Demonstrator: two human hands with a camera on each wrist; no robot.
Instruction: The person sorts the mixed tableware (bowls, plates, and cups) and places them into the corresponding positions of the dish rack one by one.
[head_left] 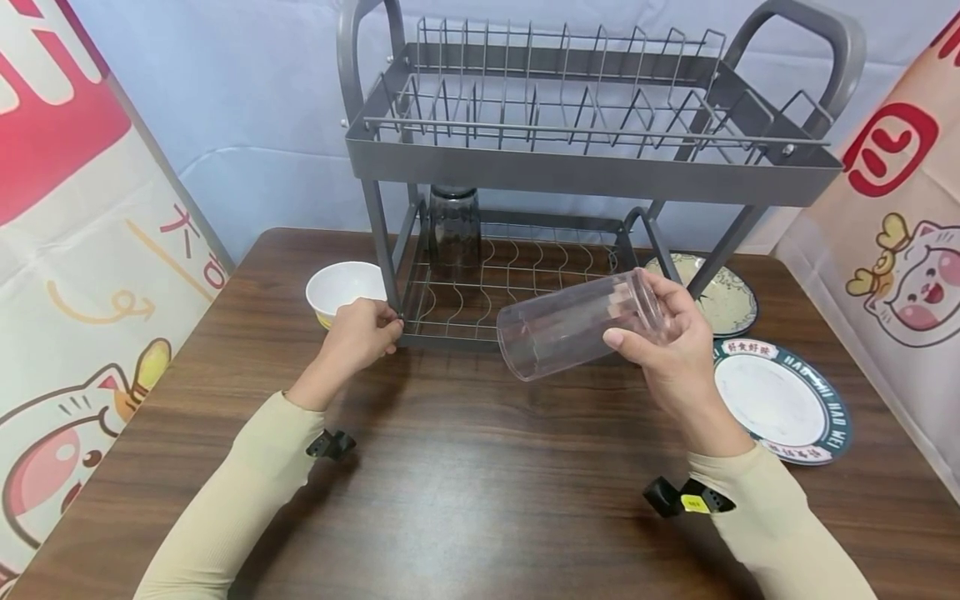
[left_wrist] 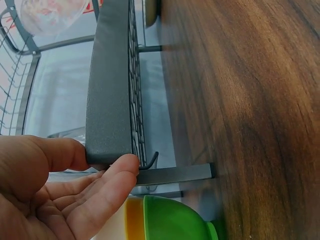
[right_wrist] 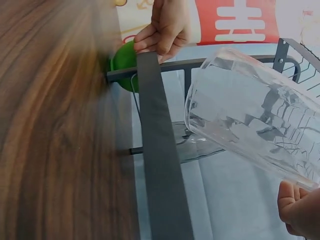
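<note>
A two-tier grey metal dish rack (head_left: 592, 173) stands on the table. My left hand (head_left: 356, 337) pinches the front left corner of its lower tier; in the left wrist view the thumb and fingers close on the end of the front bar (left_wrist: 111, 100). Tilted in my right hand (head_left: 678, 358) is a clear tumbler (head_left: 555, 329), gripped near one end, its other end pointing left. It is held in front of the lower tier, apart from the rack in the right wrist view. A dark glass (head_left: 453, 225) stands on the lower tier's left side.
Beside the rack's left leg sits a bowl (head_left: 341, 283), white inside and green outside in the left wrist view. On the right lie a green-rimmed plate (head_left: 836, 408) and a patterned plate (head_left: 738, 300) behind it. The upper tier has upright wire dividers (head_left: 532, 104).
</note>
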